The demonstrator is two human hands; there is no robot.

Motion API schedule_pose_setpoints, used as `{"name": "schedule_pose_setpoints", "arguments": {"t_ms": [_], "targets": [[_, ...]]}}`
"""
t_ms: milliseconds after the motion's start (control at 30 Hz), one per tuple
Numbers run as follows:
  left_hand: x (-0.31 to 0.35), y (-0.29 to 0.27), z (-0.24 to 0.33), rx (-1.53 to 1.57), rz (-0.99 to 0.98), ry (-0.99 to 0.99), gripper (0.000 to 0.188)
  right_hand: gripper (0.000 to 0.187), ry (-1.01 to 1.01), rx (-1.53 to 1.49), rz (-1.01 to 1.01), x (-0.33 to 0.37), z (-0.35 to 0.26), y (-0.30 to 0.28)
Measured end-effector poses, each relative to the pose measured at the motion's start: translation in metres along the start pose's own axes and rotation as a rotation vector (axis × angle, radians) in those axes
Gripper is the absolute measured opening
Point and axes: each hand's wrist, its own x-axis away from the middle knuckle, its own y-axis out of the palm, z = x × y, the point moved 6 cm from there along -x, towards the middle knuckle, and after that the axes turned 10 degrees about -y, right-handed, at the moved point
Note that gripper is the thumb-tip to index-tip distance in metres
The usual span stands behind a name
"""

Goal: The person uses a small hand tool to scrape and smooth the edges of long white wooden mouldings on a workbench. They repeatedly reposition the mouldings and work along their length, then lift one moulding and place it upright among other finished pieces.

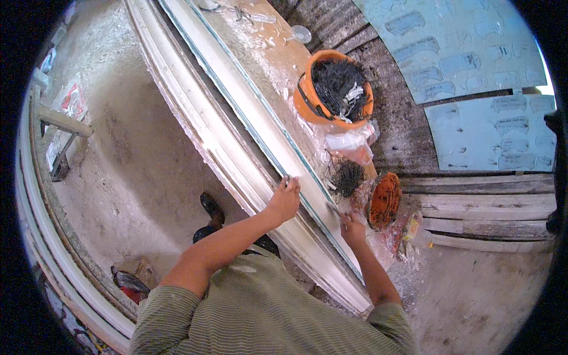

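A long white plaster-like strip point(248, 115) with thin teal edges lies on the bench, running from the far left to the near right. My left hand point(285, 200) is closed at its left edge, with a small dark bit showing at the fingertips; what it holds I cannot make out. On the strip's right edge, my right hand point(353, 229) grips a thin grey flat-ended tool point(334, 208), whose exact kind is unclear. A dark fibre clump point(347, 177) lies just beyond this hand, beside an orange bowl point(384, 201) tipped on its side.
An orange bucket point(305, 106) full of dark stringy material stands beyond the strip, with a clear plastic bag point(352, 142) against it. White mouldings point(195, 124) lie parallel on my side. Blue boards point(491, 130) hang at the right; a wooden stand point(62, 121) is at left.
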Motion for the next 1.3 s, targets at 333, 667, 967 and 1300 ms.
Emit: {"name": "schedule_pose_setpoints", "arguments": {"t_ms": [333,667,967,1300], "targets": [[0.008,-0.017,-0.065,0.506,0.174,0.183,0.056,0.037,-0.214,0.034,0.154,-0.182,-0.088,-0.031],[0.034,-0.096,-0.212,0.653,0.183,-0.187,0.047,0.028,-0.280,-0.047,0.256,-0.478,-0.233,-0.107],[0.024,-0.170,-0.376,0.588,0.438,-0.207,0.050,0.038,0.344,-0.849,0.182,-0.251,-0.118,-0.020],[-0.042,-0.176,-0.446,0.334,0.230,-0.321,0.072,0.037,0.174,-0.787,0.329,-0.507,-0.234,-0.078]]}}
